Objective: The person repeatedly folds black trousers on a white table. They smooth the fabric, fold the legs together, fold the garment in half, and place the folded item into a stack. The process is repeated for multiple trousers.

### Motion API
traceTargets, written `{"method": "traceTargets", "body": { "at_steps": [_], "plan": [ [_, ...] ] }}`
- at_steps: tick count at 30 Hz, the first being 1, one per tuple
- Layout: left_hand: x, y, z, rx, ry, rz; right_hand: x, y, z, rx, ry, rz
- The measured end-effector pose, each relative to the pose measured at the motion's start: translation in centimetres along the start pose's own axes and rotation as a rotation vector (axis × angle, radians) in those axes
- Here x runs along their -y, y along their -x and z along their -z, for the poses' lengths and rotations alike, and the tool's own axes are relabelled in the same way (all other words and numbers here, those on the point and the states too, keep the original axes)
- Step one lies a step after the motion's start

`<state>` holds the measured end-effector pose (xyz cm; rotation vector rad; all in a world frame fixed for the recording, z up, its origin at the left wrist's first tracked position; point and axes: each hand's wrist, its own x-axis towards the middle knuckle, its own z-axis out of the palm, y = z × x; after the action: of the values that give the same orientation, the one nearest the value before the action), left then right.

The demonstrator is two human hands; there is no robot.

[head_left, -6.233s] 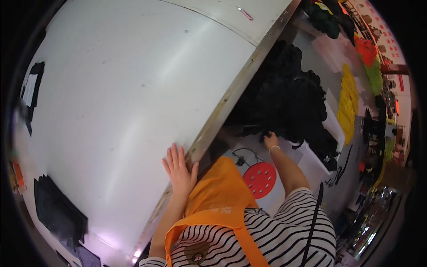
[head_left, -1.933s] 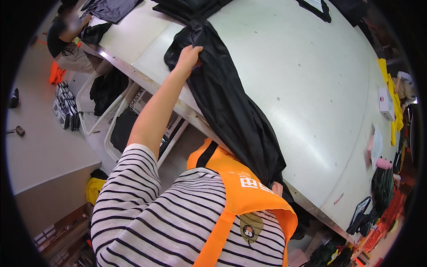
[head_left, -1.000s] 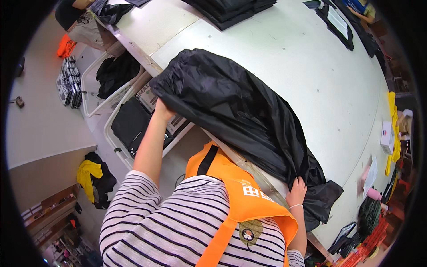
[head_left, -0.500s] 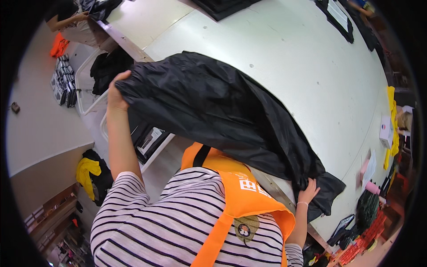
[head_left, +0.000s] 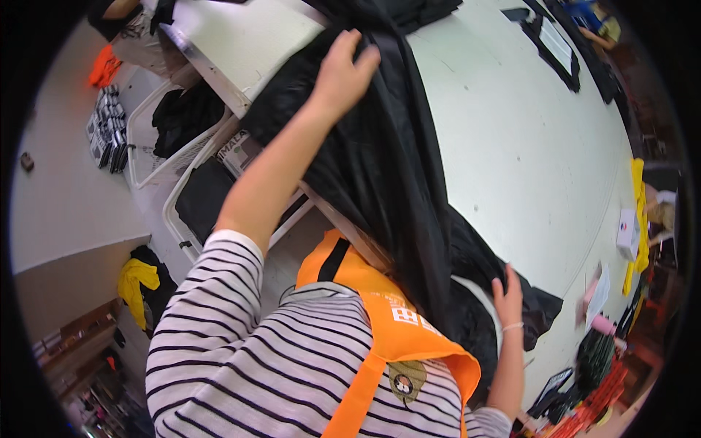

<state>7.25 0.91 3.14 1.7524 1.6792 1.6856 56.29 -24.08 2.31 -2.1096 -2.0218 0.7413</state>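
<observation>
Okay, my view:
left grip (head_left: 343, 69): clamped on black garment (head_left: 387, 168)
right grip (head_left: 509, 296): fingers flat on garment, not clamped
garment: draped over white desk (head_left: 526, 168) edge

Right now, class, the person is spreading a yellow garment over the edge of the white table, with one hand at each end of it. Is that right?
Not quite: the garment is black, not yellow. The head view shows it draped over the edge of the white table, with the left hand on its far end and the right hand on its near end.

white table (head_left: 526, 146) | white baskets (head_left: 157, 157) | yellow cloth (head_left: 135, 285)
</observation>
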Motion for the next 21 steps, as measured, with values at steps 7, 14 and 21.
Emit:
{"method": "traceTargets", "body": {
  "at_steps": [7,14,21],
  "plan": [
    [8.6,8.9,3.7,0.013,-0.643,0.247,6.4,3.7,-5.4,0.344,-0.259,-0.107],
    [9.9,6.1,5.6,0.091,-0.424,0.243,5.5,4.3,-4.1,0.691,-0.297,-0.215],
    [2.5,7.3,7.9,0.229,-0.497,-0.53,1.8,-2.5,5.6,0.062,0.186,-0.178]
  ]
}}
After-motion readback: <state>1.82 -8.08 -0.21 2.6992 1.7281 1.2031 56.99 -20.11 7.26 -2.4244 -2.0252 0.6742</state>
